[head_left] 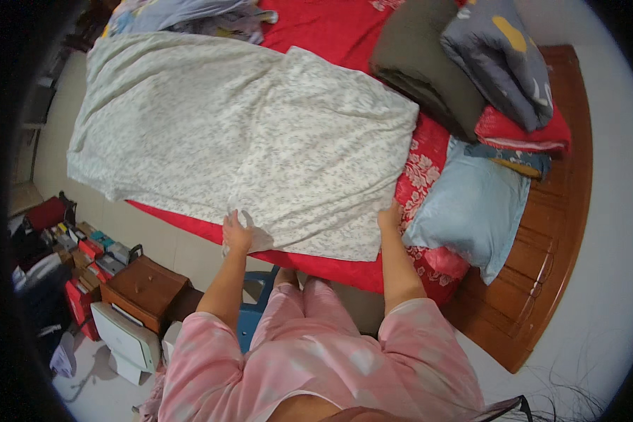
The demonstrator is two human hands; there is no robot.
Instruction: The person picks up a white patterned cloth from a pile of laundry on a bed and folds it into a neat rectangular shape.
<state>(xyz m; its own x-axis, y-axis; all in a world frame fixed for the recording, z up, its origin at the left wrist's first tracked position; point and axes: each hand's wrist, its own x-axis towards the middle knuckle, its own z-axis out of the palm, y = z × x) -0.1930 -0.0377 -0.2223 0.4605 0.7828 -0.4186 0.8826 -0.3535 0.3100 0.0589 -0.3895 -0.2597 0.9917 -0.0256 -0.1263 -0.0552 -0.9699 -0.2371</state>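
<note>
A white sheet with a small grey leaf pattern (260, 133) lies spread and slightly wrinkled across a bed with a red cover (316, 27). Its far left part reaches the bed's left edge. My left hand (238, 231) is closed on the sheet's near edge, where the cloth bunches into folds around the fingers. Farther right, my right hand (388, 214) pinches the sheet's right edge, above its near right corner. Both arms stretch forward from my body, and the cloth between the hands lies over the near side of the bed.
A light blue pillow (471, 204) lies right of the sheet, against the wooden headboard (541, 260). Folded dark green (429, 63) and grey quilts (503, 60) are piled behind it. Rumpled cloth (190, 17) lies far left. A blue stool (253, 316) and brown cabinet (144, 288) stand nearby.
</note>
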